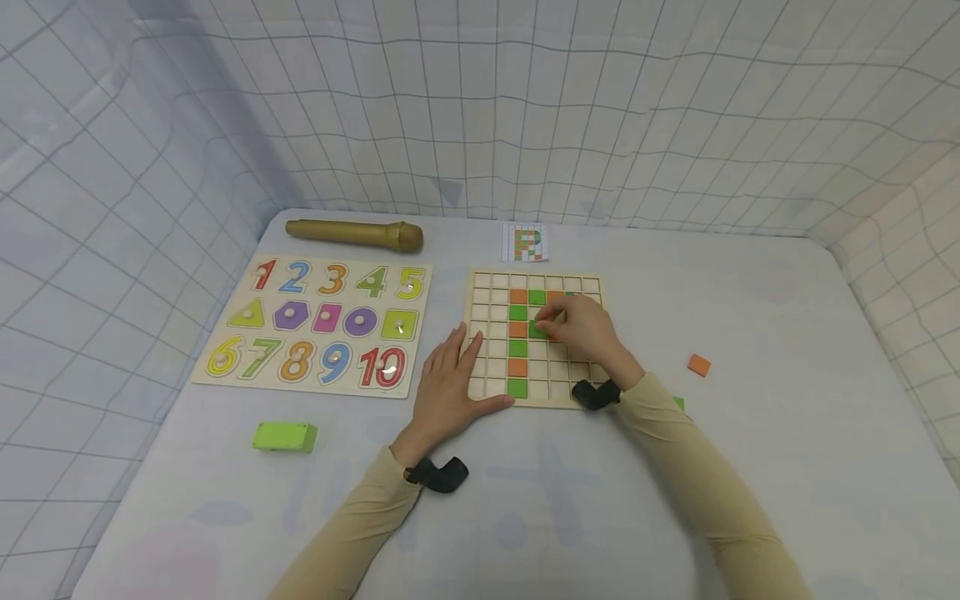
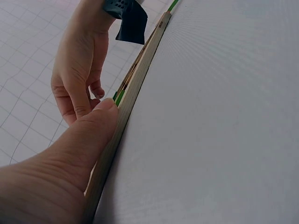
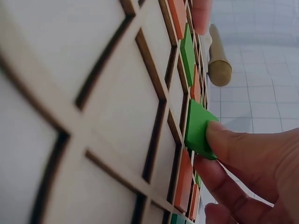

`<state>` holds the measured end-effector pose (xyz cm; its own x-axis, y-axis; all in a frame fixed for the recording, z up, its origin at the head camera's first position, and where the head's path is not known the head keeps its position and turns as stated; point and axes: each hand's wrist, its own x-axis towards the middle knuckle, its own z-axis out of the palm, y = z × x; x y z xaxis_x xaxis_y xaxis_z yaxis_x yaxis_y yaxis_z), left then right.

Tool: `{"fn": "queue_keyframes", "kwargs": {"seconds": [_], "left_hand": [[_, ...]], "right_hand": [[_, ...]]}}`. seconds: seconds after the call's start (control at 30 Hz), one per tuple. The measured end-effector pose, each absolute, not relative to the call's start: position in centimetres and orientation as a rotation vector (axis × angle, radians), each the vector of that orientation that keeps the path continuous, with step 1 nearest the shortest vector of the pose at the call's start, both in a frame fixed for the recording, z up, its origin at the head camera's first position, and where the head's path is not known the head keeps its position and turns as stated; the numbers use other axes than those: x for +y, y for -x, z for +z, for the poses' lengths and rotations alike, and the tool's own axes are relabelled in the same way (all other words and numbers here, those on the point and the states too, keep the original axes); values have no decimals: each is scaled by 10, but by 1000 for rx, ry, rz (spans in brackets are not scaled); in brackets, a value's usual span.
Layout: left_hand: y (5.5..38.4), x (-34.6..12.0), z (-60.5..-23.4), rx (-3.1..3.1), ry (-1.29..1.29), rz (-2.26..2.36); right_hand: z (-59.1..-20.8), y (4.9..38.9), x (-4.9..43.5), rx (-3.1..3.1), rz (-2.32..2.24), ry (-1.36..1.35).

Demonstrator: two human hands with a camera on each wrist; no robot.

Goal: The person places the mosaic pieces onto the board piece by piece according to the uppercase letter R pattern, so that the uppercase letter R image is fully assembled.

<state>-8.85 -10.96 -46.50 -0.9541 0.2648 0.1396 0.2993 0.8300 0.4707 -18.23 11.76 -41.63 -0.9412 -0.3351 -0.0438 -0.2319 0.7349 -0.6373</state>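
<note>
A wooden grid board (image 1: pixel 538 390) lies on the table with orange and green square tiles in some of its cells. My right hand (image 1: pixel 587 327) pinches a green tile (image 3: pixel 197 127) between thumb and fingers. In the right wrist view that tile stands tilted, one side at a cell of the grid. Against the board's left side and front edge rests my left hand (image 1: pixel 447 385), its fingers spread and thumb stretched along the front. The left wrist view shows its thumb (image 2: pixel 91 133) on the wooden rim. Some cells are hidden under the right hand.
Behind the board lies a small pattern card (image 1: pixel 526 243). To the left are a number-and-shape puzzle (image 1: pixel 311 327), a gold toy microphone (image 1: pixel 356 233) and a green block (image 1: pixel 285 437). A loose orange tile (image 1: pixel 699 365) lies right; a green tile (image 1: pixel 678 403) shows partly behind the right sleeve.
</note>
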Motion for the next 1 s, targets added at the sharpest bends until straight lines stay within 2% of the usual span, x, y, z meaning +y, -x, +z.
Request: {"fn": "queue_keyframes", "kwargs": {"seconds": [0.5, 1.0], "left_hand": [[88, -110, -466, -2934, 456, -775], [89, -110, -467, -2945, 450, -784]], "right_hand": [[-417, 178, 117, 2911, -762, 675], [-418, 169, 121, 2917, -722, 741]]}}
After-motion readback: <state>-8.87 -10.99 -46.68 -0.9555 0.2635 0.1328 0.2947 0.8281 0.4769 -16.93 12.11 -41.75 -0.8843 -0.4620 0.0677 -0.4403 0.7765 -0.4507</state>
